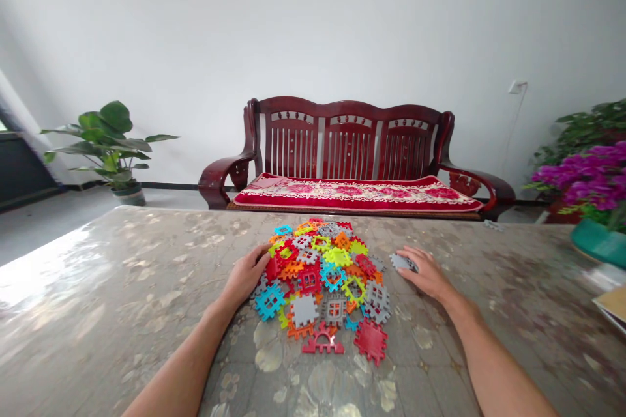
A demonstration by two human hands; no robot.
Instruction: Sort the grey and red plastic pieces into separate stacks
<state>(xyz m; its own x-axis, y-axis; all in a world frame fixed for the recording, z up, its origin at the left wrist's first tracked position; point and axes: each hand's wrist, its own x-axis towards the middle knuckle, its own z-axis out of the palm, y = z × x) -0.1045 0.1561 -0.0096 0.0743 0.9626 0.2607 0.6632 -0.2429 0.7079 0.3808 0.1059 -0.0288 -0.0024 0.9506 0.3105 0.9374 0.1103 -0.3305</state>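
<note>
One grey tile is in your right hand, which is closed on it just right of one heap of tiles too overlapped to count. Your left hand curves at the heap's left edge; what it grips, I cannot tell. Expect light, stiff, smooth plastic; pinch opposite notched edges.

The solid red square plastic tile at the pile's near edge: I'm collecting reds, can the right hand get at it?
Probably yes: the tile looks uncovered, with bare patterned tabletop between, though the right hand touches a grey notched plastic piece.
</note>
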